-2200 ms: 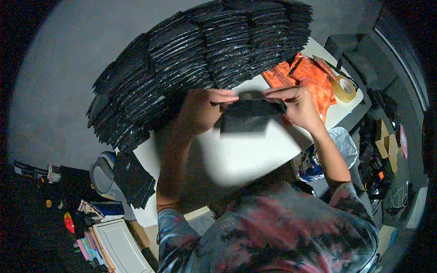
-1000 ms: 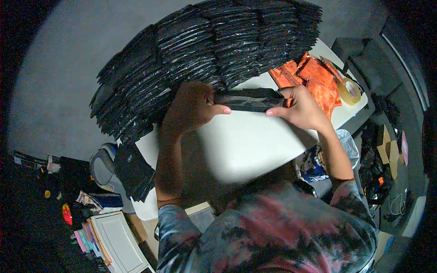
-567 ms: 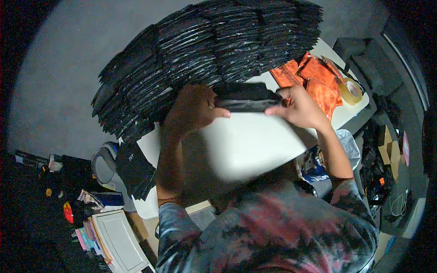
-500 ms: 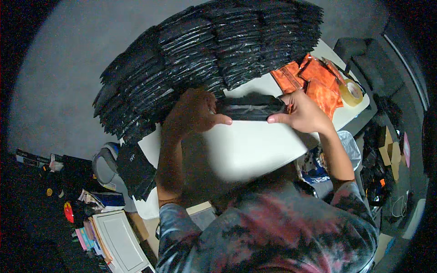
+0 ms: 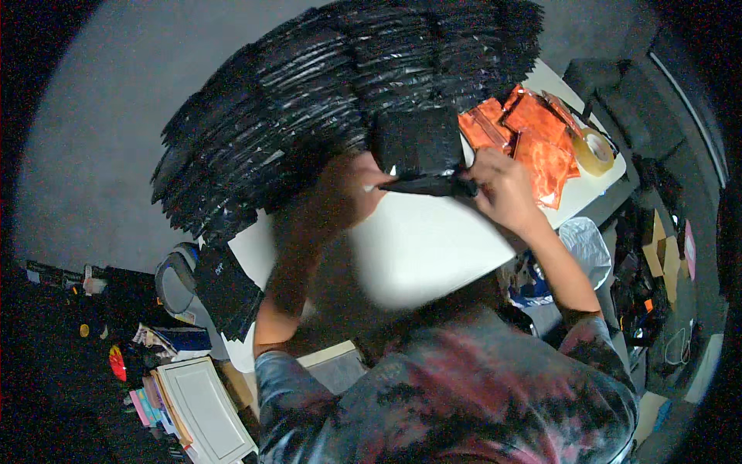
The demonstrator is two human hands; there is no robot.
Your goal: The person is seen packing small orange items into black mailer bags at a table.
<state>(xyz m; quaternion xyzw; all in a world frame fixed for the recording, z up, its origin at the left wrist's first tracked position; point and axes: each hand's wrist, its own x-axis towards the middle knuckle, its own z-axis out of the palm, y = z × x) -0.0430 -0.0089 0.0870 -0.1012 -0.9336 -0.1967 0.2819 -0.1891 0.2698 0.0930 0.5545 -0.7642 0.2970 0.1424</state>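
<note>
Both my hands grip the near corners of a black plastic packet (image 5: pixel 418 141) over the white table. Its flat square face is tilted into view, with a dark folded edge toward me. My left hand (image 5: pixel 352 189) pinches the left corner; it is partly in shadow and a little blurred. My right hand (image 5: pixel 501 188) has its fingers closed on the right corner. Just beyond the packet rise tall stacks of similar black packets (image 5: pixel 309 93). Several orange packets (image 5: pixel 536 116) lie to the right of my right hand.
A roll of clear tape (image 5: pixel 595 152) sits by the orange packets on the white table (image 5: pixel 433 255). Dark folded cloth (image 5: pixel 224 286) hangs at the table's left end. A clear plastic bag (image 5: pixel 585 251) is below the right edge; a white panel (image 5: pixel 209 410) stands lower left.
The packet has tipped up from edge-on, so its broad face now shows. My left hand has shifted slightly down, and both hands stay on the packet.
</note>
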